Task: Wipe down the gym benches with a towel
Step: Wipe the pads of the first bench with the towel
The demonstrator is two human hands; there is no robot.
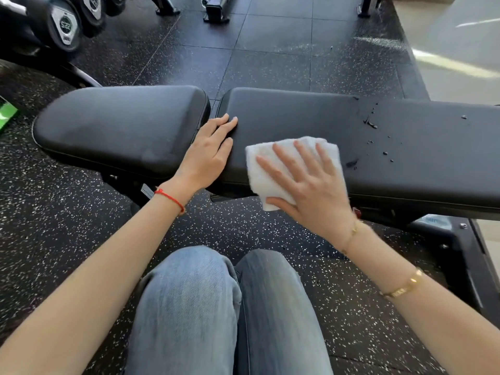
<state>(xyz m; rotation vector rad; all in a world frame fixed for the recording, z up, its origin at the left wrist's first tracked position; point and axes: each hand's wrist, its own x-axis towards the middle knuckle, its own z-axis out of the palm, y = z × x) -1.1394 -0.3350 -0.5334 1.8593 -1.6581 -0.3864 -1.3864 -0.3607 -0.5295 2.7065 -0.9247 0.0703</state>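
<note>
A black padded gym bench lies across the view in two pads: a seat pad [121,128] on the left and a long back pad [405,163] on the right. A folded white towel [270,169] lies flat on the back pad near its left end. My right hand [311,182] presses on the towel with its fingers spread and straight. My left hand [209,152] rests flat on the back pad's left end, by the gap between the pads. Water drops [370,123] dot the back pad to the right of the towel.
Dumbbells [65,23] sit on a rack at the top left. The bench's black metal base [460,253] stands at the lower right. Speckled black rubber floor [270,50] surrounds the bench. My knees in blue jeans [216,307] are below. Another machine's foot [216,12] stands beyond.
</note>
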